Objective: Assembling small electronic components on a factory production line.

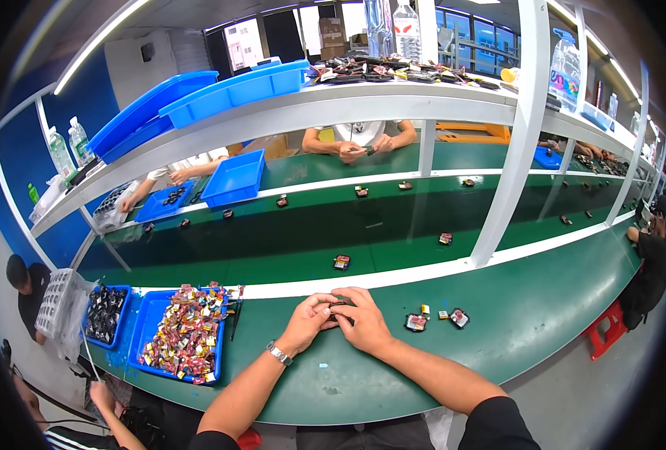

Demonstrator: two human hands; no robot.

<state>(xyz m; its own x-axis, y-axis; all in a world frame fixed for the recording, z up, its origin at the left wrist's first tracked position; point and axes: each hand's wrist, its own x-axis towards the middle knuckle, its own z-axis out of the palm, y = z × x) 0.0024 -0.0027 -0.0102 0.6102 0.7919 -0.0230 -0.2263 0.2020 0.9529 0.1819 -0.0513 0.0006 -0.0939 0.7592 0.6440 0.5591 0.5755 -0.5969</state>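
My left hand point(310, 324), with a metal watch on its wrist, and my right hand point(363, 322) meet over the green table point(310, 382). Their fingers close round a small dark part point(338, 306), mostly hidden by the fingers. Right of them lie a black-cased unit with a red circuit board point(416, 322) and a similar unit point(460, 318), with small yellow-and-white pieces point(426, 309) nearby. On the left, a blue tray point(142, 330) holds a heap of red boards with yellow pieces. A thin dark tool point(236, 315) lies beside that tray.
Another blue tray point(127, 318) holds black casings, next to a white tray stack point(54, 300). Beyond a white rail point(288, 285), a green conveyor point(393, 232) carries scattered units. A white post point(509, 142) supports a shelf overhead. Co-workers' hands point(363, 150) work across the line.
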